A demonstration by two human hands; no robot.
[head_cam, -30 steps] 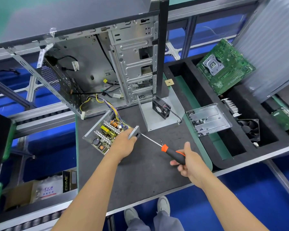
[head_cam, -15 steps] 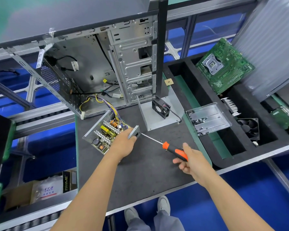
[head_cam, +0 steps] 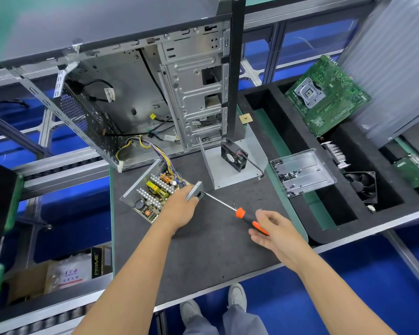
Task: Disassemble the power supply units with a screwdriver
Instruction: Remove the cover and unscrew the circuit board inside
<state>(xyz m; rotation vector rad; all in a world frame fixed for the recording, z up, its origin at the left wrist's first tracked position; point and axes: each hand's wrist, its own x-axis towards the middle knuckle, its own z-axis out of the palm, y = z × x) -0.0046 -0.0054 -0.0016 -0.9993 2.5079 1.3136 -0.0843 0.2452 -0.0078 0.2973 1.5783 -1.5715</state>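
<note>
While left hand (head_cam: 179, 209) is gripping the power supply unit (head_cam: 155, 189), right hand (head_cam: 273, 229), fingers loosening around the screwdriver (head_cam: 237, 212), should be re-gripping, tip seated squarely beyond left fingertips

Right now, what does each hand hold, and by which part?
Left hand grips the power supply at its near corner. Right hand holds the screwdriver by its handle.
</note>
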